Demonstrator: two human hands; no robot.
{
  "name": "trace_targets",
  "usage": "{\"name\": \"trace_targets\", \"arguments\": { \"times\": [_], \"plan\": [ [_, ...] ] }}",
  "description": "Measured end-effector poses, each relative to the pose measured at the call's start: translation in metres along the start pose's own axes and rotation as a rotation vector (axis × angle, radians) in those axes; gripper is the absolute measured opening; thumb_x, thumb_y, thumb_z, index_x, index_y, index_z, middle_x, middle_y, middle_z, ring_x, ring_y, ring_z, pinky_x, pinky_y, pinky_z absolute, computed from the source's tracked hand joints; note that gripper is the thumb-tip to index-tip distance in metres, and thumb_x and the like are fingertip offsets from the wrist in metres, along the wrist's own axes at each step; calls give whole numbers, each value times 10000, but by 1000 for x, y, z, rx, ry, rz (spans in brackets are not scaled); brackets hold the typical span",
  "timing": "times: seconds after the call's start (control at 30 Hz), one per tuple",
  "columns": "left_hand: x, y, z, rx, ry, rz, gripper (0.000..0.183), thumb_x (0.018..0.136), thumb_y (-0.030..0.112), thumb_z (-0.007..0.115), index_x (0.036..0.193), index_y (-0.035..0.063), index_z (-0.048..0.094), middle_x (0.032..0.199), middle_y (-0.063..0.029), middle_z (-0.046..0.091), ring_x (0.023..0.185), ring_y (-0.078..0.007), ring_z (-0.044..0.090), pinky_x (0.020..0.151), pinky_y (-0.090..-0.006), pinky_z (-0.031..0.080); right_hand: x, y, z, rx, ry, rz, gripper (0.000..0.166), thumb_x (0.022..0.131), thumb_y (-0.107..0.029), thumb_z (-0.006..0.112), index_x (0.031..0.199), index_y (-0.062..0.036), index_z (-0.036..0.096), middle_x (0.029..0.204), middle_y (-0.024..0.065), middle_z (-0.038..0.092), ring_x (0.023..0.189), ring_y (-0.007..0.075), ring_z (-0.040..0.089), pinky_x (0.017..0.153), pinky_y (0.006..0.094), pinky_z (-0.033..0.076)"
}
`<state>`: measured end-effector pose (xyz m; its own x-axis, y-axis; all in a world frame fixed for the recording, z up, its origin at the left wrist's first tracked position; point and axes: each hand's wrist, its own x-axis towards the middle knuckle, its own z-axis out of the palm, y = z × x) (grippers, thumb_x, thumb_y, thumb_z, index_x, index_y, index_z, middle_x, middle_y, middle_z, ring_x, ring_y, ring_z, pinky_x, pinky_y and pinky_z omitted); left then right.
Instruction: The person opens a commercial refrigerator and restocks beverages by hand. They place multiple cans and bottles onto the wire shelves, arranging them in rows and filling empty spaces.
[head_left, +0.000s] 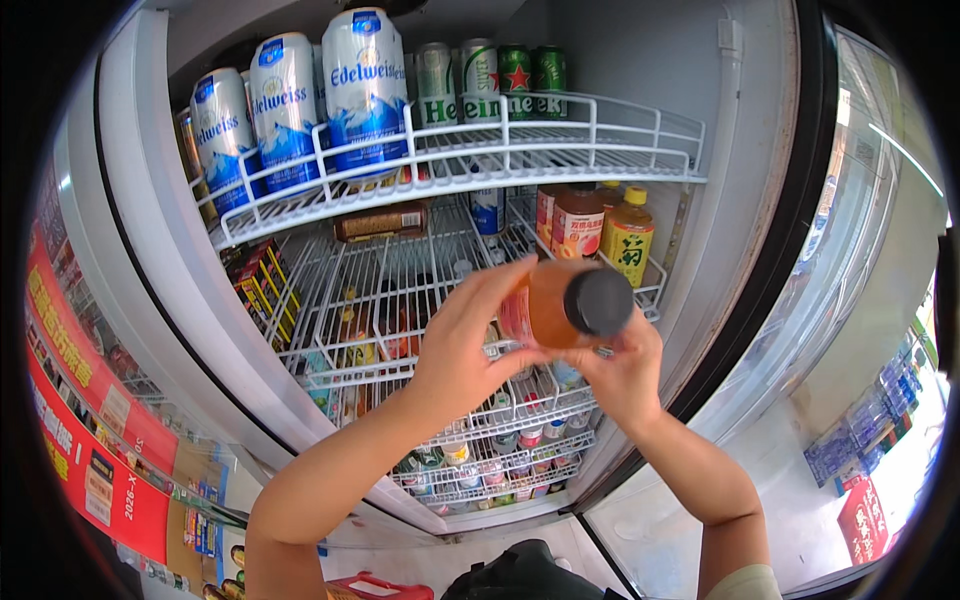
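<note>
Before an upright drinks fridge, both hands hold one plastic bottle of orange-brown drink (551, 304) with a black cap tilted towards the camera. My left hand (469, 326) grips its label end from the left. My right hand (626, 364) holds it from the right and below, near the cap; some of its fingers are hidden. Behind the bottle, on the second wire shelf (375, 289), stand a peach drink bottle (577, 225) and a yellow-capped tea bottle (630, 240). A brown bottle (381, 223) lies on its side farther left.
Edelweiss cans (365, 90) and Heineken cans (517, 82) stand on the top wire shelf, behind its raised white rail (547, 142). Dark boxes (266, 292) are at the second shelf's left. Lower shelves carry small bottles (529, 435). A fridge door (750, 300) stands on the right.
</note>
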<state>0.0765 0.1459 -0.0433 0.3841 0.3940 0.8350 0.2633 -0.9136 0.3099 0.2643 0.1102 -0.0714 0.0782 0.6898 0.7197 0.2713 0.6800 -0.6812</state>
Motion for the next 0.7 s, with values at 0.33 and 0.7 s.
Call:
{"name": "trace_targets", "arguments": {
  "times": [0.33,0.7],
  "plan": [
    [35,-92,55,-136,148,-236,699,679,95,825,1297,24,507,1206,-165,597,1098,-317,607,874,-397,510,67,63,16,292,-66,54,658,820,46,696,1413,-17,417,1255,109,601,1072,154,614,910,298,526],
    [53,-136,67,-167,134,-517,668,701,251,855,1235,-18,555,1063,-135,689,975,-233,676,832,-340,527,51,56,35,267,-109,455,642,950,-149,615,1480,-5,282,1215,80,564,1130,140,533,939,284,443]
  ]
}}
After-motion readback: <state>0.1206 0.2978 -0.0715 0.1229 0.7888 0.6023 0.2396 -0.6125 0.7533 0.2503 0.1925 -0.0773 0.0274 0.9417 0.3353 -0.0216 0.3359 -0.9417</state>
